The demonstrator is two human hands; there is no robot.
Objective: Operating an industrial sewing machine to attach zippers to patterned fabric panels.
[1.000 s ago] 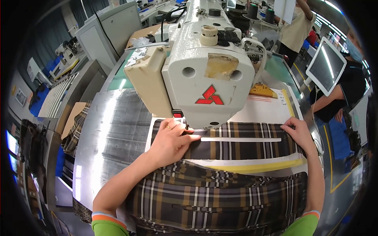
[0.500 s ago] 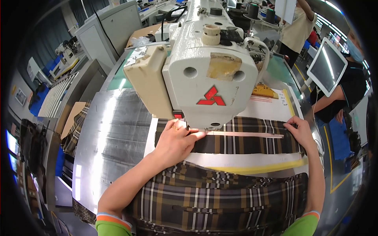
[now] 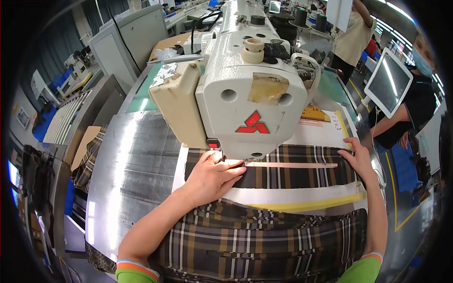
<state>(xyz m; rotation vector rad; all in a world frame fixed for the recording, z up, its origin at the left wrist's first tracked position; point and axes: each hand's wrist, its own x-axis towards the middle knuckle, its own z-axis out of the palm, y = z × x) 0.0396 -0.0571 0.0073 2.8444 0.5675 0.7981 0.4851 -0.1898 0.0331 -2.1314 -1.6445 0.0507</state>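
Observation:
A white sewing machine head [image 3: 250,118] stands over dark plaid fabric [image 3: 302,177], which lies on a white sheet [image 3: 344,193]. A narrow pale pink strip [image 3: 292,165] lies along the fabric under the machine's front. My left hand [image 3: 212,179] rests with fingers stretched on the strip's left end and the fabric beside the needle area, partly hidden by the machine. My right hand [image 3: 358,158] is at the fabric's right end, thumb and forefinger apart at its edge. A larger folded plaid pile [image 3: 259,240] lies between my forearms.
A metal table plate [image 3: 127,174] extends left, beside cardboard [image 3: 87,146] with plaid pieces. A tablet on a stand [image 3: 389,82] is at right, where a masked person [image 3: 398,125] stands close. Thread cones [image 3: 309,19] and another person [image 3: 349,40] are behind.
My right forefinger has lifted upward, away from the thumb. My left hand has shifted slightly right along the strip since the first frame. The masked person's head has moved slightly.

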